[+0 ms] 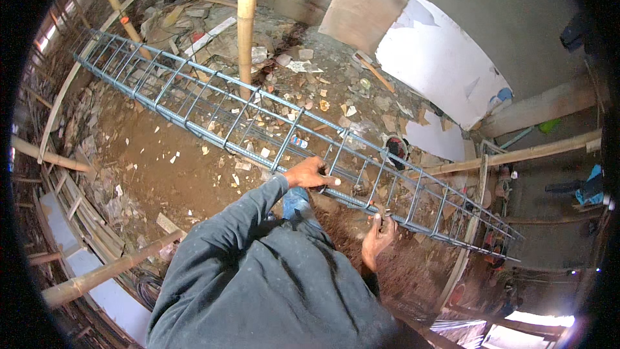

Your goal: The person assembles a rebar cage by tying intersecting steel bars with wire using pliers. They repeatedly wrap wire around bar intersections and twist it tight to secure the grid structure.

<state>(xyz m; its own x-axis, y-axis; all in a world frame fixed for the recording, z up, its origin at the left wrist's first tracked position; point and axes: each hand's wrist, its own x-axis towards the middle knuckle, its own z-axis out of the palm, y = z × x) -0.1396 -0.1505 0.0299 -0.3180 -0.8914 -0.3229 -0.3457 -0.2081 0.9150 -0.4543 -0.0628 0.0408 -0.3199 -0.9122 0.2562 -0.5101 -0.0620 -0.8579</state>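
Observation:
A long rebar cage (223, 143) of steel bars with square stirrups runs slantwise from the far left to the near right, in front of my body. My left hand (309, 173) is closed on its near side beside a stirrup, thumb pointing right along the bars. A little further right, my right hand (380, 239) is raised against the near lower bar. Its fingers are pinched together around something small and dark, too small to make out. Below the cage, my blue trouser leg (297, 205) shows between my sleeve and the bars.
Bamboo poles (247, 32) stand upright and lie across the scene. Broken rubble and scraps cover the dirt floor (139, 148). A white board (436, 58) and a brown panel (361, 10) lean at the back wall. A round dark container (396, 148) stands behind the cage.

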